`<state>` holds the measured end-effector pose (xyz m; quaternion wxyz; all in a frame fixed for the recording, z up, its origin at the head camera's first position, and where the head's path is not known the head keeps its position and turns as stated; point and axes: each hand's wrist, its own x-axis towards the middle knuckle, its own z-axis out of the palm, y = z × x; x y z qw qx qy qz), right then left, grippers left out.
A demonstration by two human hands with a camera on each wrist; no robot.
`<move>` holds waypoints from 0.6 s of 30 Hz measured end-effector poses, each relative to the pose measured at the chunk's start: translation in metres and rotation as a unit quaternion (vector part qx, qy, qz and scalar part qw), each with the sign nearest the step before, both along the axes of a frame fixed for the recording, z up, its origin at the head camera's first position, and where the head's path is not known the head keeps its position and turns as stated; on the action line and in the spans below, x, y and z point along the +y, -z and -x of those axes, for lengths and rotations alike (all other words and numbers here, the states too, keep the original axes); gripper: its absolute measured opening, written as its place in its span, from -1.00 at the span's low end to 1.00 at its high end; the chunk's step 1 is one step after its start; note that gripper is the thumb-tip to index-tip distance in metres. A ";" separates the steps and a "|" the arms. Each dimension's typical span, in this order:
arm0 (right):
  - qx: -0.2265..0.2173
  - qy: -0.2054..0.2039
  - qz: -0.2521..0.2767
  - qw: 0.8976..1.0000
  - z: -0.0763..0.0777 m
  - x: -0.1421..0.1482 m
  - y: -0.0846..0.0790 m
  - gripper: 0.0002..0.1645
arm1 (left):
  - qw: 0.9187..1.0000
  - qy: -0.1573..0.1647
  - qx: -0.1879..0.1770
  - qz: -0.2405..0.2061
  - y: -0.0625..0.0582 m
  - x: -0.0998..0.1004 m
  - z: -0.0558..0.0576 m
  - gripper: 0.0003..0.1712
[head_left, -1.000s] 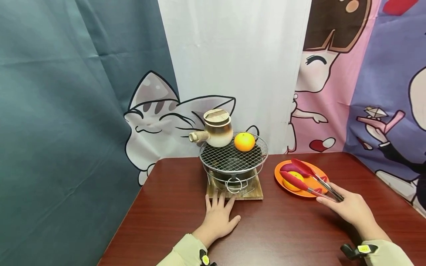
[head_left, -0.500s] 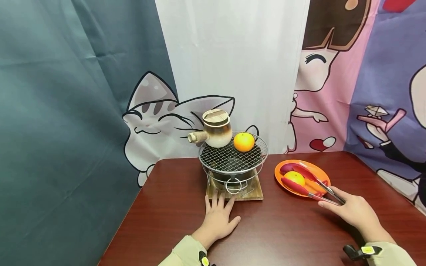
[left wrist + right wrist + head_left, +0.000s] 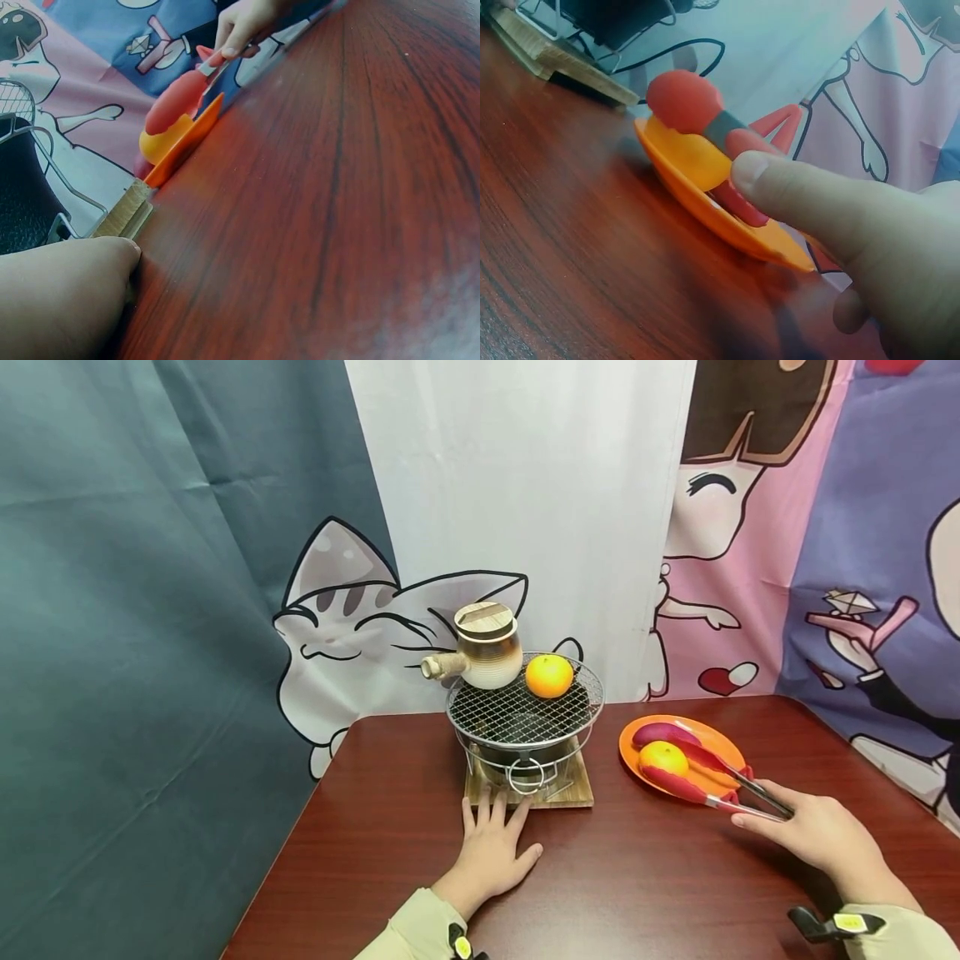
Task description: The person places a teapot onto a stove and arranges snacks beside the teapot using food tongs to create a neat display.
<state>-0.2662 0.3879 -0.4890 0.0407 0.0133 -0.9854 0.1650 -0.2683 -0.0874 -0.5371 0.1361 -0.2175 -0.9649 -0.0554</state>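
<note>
My right hand (image 3: pixel 832 839) grips a pair of red-tipped metal tongs (image 3: pixel 678 783), its thumb along one arm. The spread tips reach over the orange plate (image 3: pixel 722 745) on either side of an orange (image 3: pixel 663 760); whether they touch it I cannot tell. Behind that fruit lies a purple eggplant-like thing (image 3: pixel 660 732), partly behind the tongs. My left hand (image 3: pixel 491 856) lies flat with fingers spread, fingertips at the front edge of a wooden board (image 3: pixel 573 789). In the left wrist view only part of the left hand (image 3: pixel 64 300) shows.
On the board stands a round grill (image 3: pixel 517 714) with a wire mesh top. A lidded clay pot (image 3: pixel 491 656) with a side handle and another orange (image 3: pixel 549 676) sit on the mesh. The red-brown table (image 3: pixel 600 893) ends at a printed curtain (image 3: pixel 540 510).
My right hand and the tongs have shifted a little to the right, with the tips drawn back, so more of the plate's orange shows. The left hand has stayed in place.
</note>
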 end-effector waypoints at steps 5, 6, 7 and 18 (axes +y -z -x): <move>-0.001 -0.005 -0.008 1.000 -0.001 -0.001 -0.001 0.16 | 1.000 0.002 0.006 -0.003 0.002 0.000 0.000 -0.17; 0.000 -0.006 -0.010 1.000 -0.002 -0.001 -0.001 0.16 | 1.000 0.003 0.005 -0.004 0.002 0.000 -0.001 -0.17; 0.001 -0.007 -0.012 1.000 -0.002 -0.001 -0.001 0.15 | 1.000 0.002 0.004 -0.004 0.001 0.000 -0.001 -0.17; 0.007 -0.006 -0.023 1.000 -0.002 -0.003 -0.002 0.14 | 1.000 0.002 0.007 -0.011 -0.001 0.001 -0.001 -0.17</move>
